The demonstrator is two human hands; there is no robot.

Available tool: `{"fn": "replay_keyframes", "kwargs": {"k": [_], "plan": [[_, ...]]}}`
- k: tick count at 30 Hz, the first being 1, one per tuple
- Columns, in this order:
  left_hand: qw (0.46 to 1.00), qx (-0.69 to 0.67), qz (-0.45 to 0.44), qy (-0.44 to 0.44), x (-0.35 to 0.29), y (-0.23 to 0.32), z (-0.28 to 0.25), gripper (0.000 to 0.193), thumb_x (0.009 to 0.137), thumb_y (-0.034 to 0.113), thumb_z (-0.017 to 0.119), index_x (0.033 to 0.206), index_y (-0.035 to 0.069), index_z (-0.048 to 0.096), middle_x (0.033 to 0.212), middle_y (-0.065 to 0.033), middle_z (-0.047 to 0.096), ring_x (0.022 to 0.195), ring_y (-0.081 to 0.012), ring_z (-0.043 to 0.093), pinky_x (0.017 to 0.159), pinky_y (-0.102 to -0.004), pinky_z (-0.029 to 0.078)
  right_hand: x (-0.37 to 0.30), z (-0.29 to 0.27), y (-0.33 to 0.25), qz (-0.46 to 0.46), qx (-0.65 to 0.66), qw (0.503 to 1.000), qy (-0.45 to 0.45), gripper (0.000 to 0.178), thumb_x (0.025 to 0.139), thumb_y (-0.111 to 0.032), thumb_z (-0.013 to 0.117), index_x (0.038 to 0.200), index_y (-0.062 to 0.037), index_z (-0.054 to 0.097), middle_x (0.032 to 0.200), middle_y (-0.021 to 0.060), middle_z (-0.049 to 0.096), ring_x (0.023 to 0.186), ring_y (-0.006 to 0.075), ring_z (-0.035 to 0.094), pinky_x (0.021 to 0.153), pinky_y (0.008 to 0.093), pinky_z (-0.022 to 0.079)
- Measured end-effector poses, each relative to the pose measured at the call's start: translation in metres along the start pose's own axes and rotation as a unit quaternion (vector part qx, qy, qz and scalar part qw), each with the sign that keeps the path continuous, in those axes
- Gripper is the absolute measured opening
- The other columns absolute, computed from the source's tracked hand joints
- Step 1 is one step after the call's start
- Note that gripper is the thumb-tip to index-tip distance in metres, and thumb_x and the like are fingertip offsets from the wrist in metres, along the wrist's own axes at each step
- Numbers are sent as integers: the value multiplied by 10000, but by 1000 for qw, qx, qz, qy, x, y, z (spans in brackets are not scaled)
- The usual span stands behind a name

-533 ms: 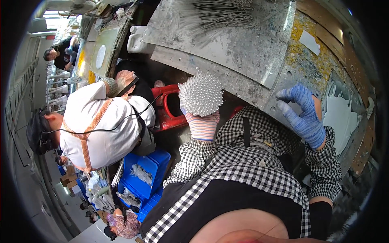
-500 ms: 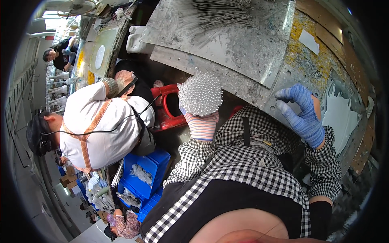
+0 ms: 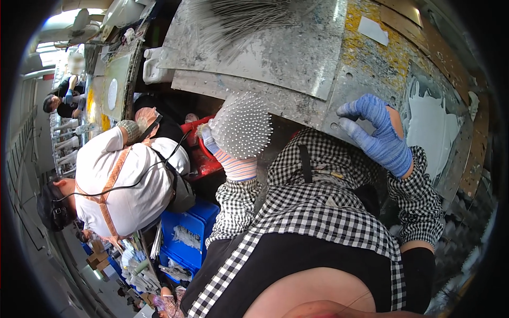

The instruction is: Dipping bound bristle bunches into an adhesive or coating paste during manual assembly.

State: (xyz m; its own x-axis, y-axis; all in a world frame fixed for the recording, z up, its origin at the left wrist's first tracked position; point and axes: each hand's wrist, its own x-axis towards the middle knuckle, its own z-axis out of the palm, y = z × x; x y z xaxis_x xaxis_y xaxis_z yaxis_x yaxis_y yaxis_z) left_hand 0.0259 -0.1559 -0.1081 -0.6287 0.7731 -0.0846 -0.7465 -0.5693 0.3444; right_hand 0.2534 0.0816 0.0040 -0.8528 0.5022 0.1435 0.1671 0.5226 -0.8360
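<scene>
We hold a white-dotted bundle point(image 3: 245, 124) in our left hand point(image 3: 234, 162), fingers closed around it, our right hand point(image 3: 377, 135) near the desk point(image 3: 265, 66) edge, fingers curved and parted

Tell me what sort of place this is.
Probably a factory workshop: a stained metal worktable with thin grey strands piled on it, blue plastic crates holding pale pieces, and a co-worker in a white shirt nearby.
</scene>
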Motion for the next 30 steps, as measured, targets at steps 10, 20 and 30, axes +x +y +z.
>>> {"fn": "replay_keyframes", "kwargs": {"k": [10,20,30], "plan": [[982,175,40,60,55,-1,76,476,972,385,659,1293,57,531,1360,-169,598,1285,-310,570,1126,-493,441,51,-46,-5,-153,-77,982,85,239,890,-86,753,1115,-19,714,1028,99,730,946,211,709,877,336,557],[893,421,5,-158,199,0,215,537,877,140,711,1340,15,469,1008,-82,662,909,-227,698,829,-388,611,342,-213,-35,-172,-618,728,243,672,901,-296,724,1485,-78,474,1476,206,525,1343,376,514,1135,463,418],[895,415,-12,-166,294,10,239,239,879,162,735,1070,35,666,946,-73,716,851,-197,715,802,-368,626,288,-158,-33,-203,-459,856,123,274,1013,-393,612,1185,-236,755,991,35,780,877,239,746,813,374,594]]}}
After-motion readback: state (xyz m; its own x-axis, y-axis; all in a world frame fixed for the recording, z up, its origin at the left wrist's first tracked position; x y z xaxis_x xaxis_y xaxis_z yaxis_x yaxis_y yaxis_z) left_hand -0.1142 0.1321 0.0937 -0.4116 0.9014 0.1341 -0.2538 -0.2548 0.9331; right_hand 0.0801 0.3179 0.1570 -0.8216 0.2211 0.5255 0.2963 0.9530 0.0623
